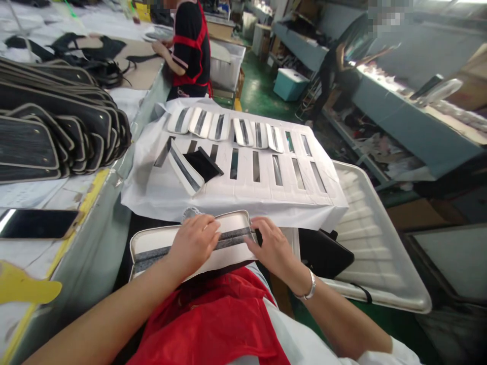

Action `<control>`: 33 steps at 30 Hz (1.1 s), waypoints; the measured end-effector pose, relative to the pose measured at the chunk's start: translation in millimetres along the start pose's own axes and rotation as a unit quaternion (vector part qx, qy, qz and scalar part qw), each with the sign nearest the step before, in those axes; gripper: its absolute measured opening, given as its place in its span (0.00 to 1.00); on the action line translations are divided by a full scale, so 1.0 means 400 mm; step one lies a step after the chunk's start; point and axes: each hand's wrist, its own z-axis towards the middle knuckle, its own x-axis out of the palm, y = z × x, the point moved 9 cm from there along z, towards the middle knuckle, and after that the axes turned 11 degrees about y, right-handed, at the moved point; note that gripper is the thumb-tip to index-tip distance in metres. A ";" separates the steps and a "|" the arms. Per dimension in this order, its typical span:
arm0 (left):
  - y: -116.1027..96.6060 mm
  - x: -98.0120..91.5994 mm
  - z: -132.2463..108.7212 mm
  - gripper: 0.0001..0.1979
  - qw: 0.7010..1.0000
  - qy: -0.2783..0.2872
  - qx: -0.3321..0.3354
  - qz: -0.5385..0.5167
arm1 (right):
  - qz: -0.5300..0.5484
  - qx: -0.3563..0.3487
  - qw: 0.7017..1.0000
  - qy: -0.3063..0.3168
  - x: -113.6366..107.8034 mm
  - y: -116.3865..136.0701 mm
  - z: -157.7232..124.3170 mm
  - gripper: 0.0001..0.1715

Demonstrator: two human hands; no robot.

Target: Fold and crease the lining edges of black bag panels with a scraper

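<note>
Across my lap lies a long white panel [234, 252] with rounded, raised edges and a grey fabric strip along its middle. My left hand [196, 243] is closed over it, fingers curled onto the strip. At the panel's right end my right hand [272, 248] pinches the edge between thumb and fingers, slightly blurred. Beyond my hands, a white-covered board [243, 195] with rows of slots carries several smaller white pieces [218, 126] with grey strips. A larger white piece [185, 170] leans there beside a black flat piece [203, 163].
On the left table, dark panels [57, 116] are stacked near a phone [40, 223] and a yellow tool [26, 284]. A white plastic tub [380, 238] stands at right, with a black piece [327, 253] by it. One co-worker [190, 45] stands ahead; another person is farther right.
</note>
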 end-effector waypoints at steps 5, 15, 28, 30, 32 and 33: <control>0.090 0.064 0.111 0.13 0.991 0.113 -0.031 -0.063 | -0.073 -0.088 0.993 0.031 0.021 0.011 0.146 0.12; 0.119 0.121 0.129 0.11 0.974 0.152 -0.030 -0.168 | -0.101 -0.086 0.980 0.148 0.099 -0.025 0.209 0.09; 0.100 0.110 0.109 0.13 0.982 0.097 0.074 -0.141 | -0.097 -0.239 0.961 0.099 0.089 -0.018 0.179 0.17; 0.096 0.116 0.109 0.13 0.983 0.114 0.079 -0.121 | -0.124 -0.247 0.955 0.110 0.096 -0.017 0.181 0.17; 0.094 0.121 0.109 0.13 0.983 0.138 0.073 -0.091 | -0.159 -0.250 0.947 0.124 0.103 -0.012 0.186 0.16; 0.091 0.121 0.109 0.13 0.984 0.147 0.070 -0.074 | -0.181 -0.252 0.941 0.134 0.107 -0.008 0.188 0.15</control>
